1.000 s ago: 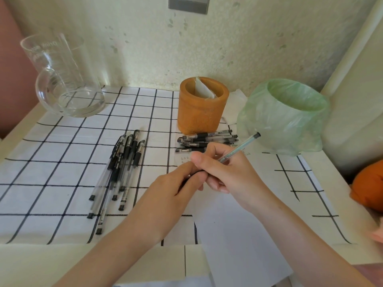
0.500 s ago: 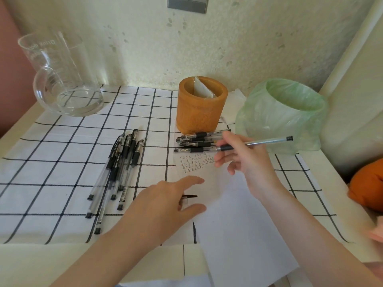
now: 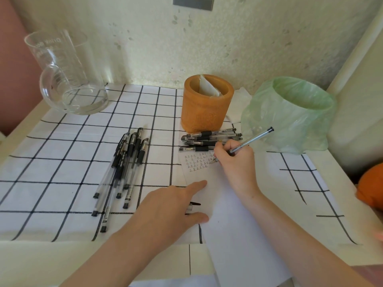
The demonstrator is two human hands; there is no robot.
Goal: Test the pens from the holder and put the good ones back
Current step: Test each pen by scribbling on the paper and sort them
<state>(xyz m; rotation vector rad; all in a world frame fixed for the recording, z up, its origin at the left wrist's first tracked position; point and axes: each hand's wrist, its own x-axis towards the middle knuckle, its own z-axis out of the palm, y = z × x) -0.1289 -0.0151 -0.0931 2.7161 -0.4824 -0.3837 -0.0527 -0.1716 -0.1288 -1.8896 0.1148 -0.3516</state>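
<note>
My right hand (image 3: pixel 235 160) grips a clear pen (image 3: pixel 251 140) in a writing hold, its tip down on the white paper (image 3: pixel 232 220) beside rows of small ink marks (image 3: pixel 196 161). My left hand (image 3: pixel 170 210) lies flat on the paper's left edge, fingers spread, over a black pen cap (image 3: pixel 193 205). The orange pen holder (image 3: pixel 206 103) stands behind, with only a folded white paper inside. Several pens (image 3: pixel 209 138) lie stacked in front of the holder. Another group of several pens (image 3: pixel 122 170) lies to the left on the checked cloth.
A glass pitcher (image 3: pixel 68 75) stands at the back left. A small bin lined with a green bag (image 3: pixel 290 112) sits right of the holder. An orange object (image 3: pixel 371 187) is at the right edge. The wall is close behind.
My hands came apart after pulling the cap off. The right hand turned the pen from level to a writing hold, tip on the paper. The left hand laid flat over the cap.
</note>
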